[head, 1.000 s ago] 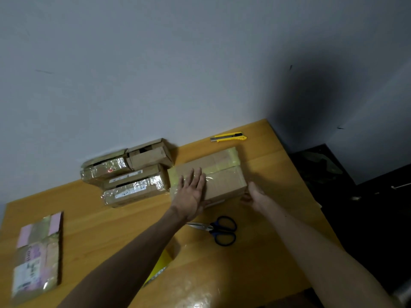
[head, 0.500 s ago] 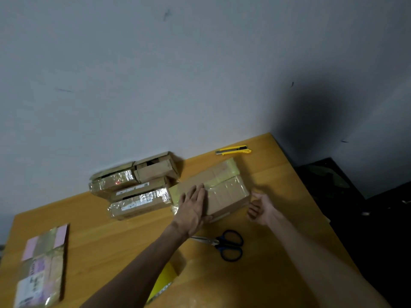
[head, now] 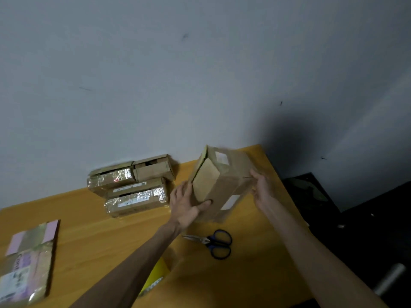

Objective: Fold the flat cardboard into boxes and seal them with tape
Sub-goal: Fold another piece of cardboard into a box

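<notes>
A brown cardboard box with tape and white labels is lifted off the wooden table and tilted up on end. My left hand grips its lower left end, thumb across the front face. My right hand holds its right side. Both hands carry it above the table's far right part. A flattened taped carton with pink patches lies at the near left.
Several taped boxes are stacked against the wall at the back. Blue-handled scissors lie below the held box. A yellow object shows under my left forearm. The table's right edge drops to a dark floor.
The box lay flat on the table under my left palm; both hands have now lifted and tipped it upright. The yellow utility knife behind it is no longer visible.
</notes>
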